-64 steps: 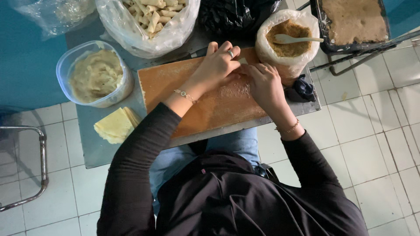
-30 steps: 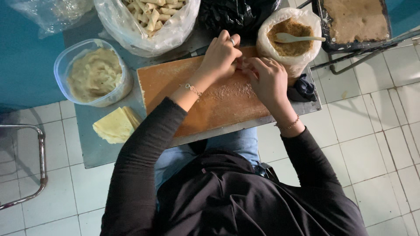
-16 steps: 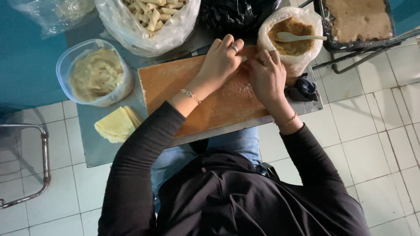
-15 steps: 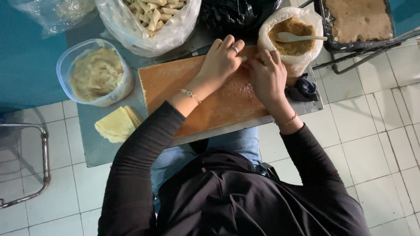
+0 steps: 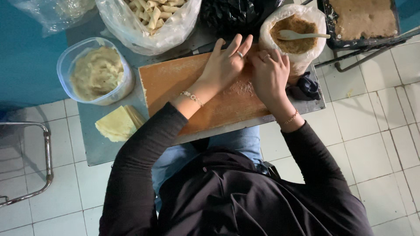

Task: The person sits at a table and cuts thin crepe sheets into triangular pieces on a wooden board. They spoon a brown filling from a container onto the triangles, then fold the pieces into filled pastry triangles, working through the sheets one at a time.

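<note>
Both hands slid up board toward crumb bag; left hand flat, fingers spread; right hand curled, grip unclear.

Tub of pale filling, folded wrappers, bag of rolls

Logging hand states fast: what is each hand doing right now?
Left hand: open, fingers spread, flat on the wooden board; holding nothing visible.
Right hand: fingers curled down at the board's far edge; whether it holds anything cannot be told.
</note>
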The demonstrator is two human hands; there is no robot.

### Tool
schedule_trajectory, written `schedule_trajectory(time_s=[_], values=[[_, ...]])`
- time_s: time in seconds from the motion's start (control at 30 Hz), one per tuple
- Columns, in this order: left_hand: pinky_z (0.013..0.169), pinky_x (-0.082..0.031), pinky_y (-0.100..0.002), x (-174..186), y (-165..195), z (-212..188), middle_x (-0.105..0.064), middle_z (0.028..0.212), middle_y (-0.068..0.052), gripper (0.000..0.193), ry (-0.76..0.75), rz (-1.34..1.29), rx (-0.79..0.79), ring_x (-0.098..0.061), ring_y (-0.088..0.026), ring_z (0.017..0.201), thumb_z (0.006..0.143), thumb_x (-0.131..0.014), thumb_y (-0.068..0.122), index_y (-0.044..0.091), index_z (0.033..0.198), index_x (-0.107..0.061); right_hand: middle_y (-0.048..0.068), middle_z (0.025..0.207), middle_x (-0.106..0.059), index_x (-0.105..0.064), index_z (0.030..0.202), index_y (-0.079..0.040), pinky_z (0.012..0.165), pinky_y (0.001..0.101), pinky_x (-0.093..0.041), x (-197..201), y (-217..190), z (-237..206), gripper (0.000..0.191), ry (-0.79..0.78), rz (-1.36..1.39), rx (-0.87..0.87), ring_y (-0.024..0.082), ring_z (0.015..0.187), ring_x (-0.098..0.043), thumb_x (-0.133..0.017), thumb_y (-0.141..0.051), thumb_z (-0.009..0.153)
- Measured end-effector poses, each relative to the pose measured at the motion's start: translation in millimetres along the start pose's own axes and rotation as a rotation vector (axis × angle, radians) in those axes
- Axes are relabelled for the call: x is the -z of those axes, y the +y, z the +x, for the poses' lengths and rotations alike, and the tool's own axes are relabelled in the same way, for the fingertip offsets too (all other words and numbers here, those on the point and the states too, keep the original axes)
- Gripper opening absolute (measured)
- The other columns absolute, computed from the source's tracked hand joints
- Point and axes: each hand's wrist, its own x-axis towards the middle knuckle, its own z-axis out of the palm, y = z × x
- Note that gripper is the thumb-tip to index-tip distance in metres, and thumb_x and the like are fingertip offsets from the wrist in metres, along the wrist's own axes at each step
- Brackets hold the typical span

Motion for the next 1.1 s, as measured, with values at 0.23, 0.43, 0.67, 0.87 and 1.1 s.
schedule_trajectory(time_s=[0.23, 0.43, 0.67, 0.87, 1.1], values=[[0.1, -0.038, -0.063, 5, -3, 8, -0.04, 0.156, -0.017, 0.018, -0.108, -0.167, 0.054, -0.037, -0.037, 0.139, 0.075, -0.069, 0.008, 0.001, 0.089, -0.076, -0.003, 0.118, -0.073, -0.077, 0.122, -0.014, 0.094, 0.0365, -0.044, 7, -6, -3, 0.038, -0.02, -0.002, 0.034, 0.019, 0.117, -0.06, -0.065, -0.011, 0.086], [0.105, -0.039, -0.055, 37, -22, 1, -0.039, 0.16, -0.015, 0.038, 0.037, -0.218, 0.086, -0.042, -0.032, 0.136, 0.093, -0.066, 0.004, 0.002, 0.13, -0.074, -0.001, 0.119, -0.074, -0.076, 0.122, -0.013, 0.092, 0.0416, -0.041, -2, -1, 3, 0.035, -0.091, -0.09, 0.047, 0.02, 0.111, -0.06, -0.063, -0.015, 0.09], [0.108, -0.042, -0.048, 164, -20, -87, -0.046, 0.154, -0.014, 0.036, 0.009, -0.349, 0.171, -0.05, -0.035, 0.134, 0.089, -0.069, 0.006, 0.008, 0.125, -0.073, -0.001, 0.116, -0.073, -0.078, 0.112, -0.017, 0.094, 0.043, -0.039, -29, 12, 13, 0.018, -0.076, -0.175, 0.085, 0.024, 0.113, -0.053, -0.065, -0.023, 0.101], [0.108, -0.041, -0.05, 226, -24, -169, -0.052, 0.144, -0.009, 0.034, 0.144, -0.155, 0.509, -0.051, -0.034, 0.126, 0.09, -0.071, 0.002, 0.018, 0.12, -0.076, -0.002, 0.114, -0.073, -0.077, 0.094, -0.018, 0.097, 0.0473, -0.038, -12, 17, 39, 0.012, -0.033, -0.143, 0.111, 0.024, 0.117, -0.054, -0.069, -0.027, 0.097], [0.099, -0.046, -0.045, 214, -37, -258, -0.059, 0.12, -0.011, 0.025, 0.164, -0.159, 0.968, -0.053, -0.033, 0.114, 0.1, -0.073, 0.01, 0.013, 0.125, -0.074, 0.003, 0.085, -0.072, -0.072, 0.098, -0.015, 0.076, 0.0437, -0.048, 64, -33, 46, 0.016, -0.691, 0.615, 0.333, 0.028, 0.082, -0.067, -0.066, -0.029, 0.095]])
